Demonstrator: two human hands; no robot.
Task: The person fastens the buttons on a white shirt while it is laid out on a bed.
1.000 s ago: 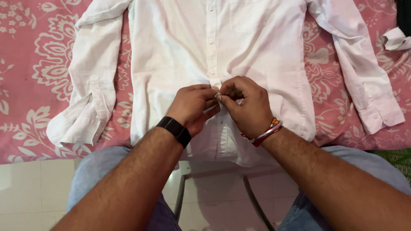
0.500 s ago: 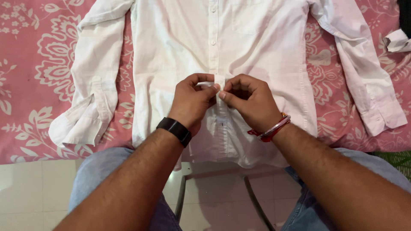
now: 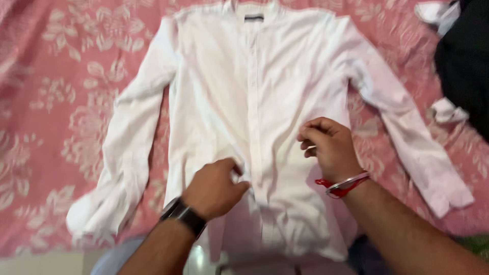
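White shirt (image 3: 265, 102), pink floral bedsheet (image 3: 56, 91), black cloth (image 3: 466, 61)

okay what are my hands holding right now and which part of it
The left hand pinches the white shirt by its front fabric, just left of the button strip, low on the body. The right hand is curled above the shirt; the blur hides whether it grips anything.

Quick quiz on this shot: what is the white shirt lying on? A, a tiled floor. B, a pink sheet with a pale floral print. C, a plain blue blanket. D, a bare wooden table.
B: the white shirt lies spread flat, sleeves out, on a pink sheet with a pale floral print, which shows on both sides of it.
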